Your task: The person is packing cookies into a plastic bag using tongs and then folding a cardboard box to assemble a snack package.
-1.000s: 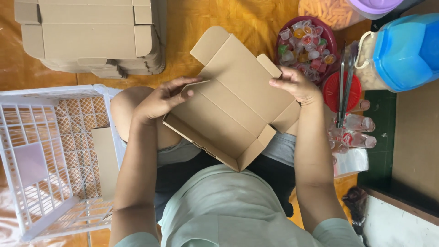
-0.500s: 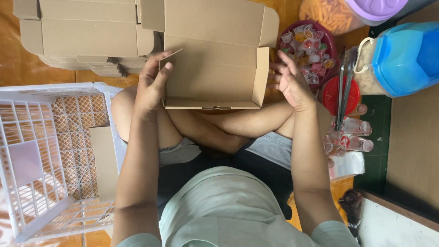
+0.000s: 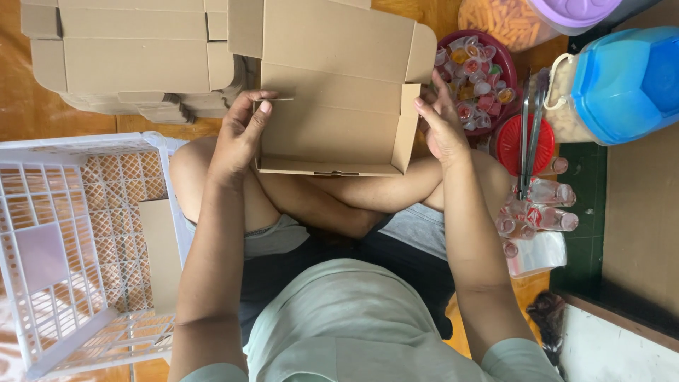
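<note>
**Half-folded cardboard box held between both hands**

A seated person with crossed legs holds a brown cardboard mailer box [image 3: 332, 106] over the knees, its lid flap standing open on the far side. The left hand [image 3: 239, 138] grips the box's left wall: the fingers [image 3: 258, 99] curl over the wall's top edge beside a thin folding tab, and the thumb presses the outside. The right hand [image 3: 442, 124] lies with open, straight fingers flat against the outside of the right wall, so the box sits between the two hands, its front wall nearest the wrists.

Left of the left hand's forearm stands a white plastic lattice crate [image 3: 42, 297]; a flat piece of cardboard [image 3: 161, 255] leans inside its near wall. Beyond the left fingers lies a stack of flat, unfolded box blanks [image 3: 134, 56].

Right of the right hand's fingers, a dark red bowl [image 3: 506, 56] holds small sealed jelly cups in several colours. Farther right stands a blue-lidded clear tub [image 3: 622, 85]; what fills it is too unclear to name. Near the right wrist, metal tongs [image 3: 529, 127] lie across a red lid [image 3: 513, 145], with small clear bottles [image 3: 544, 201] just beside.
</note>
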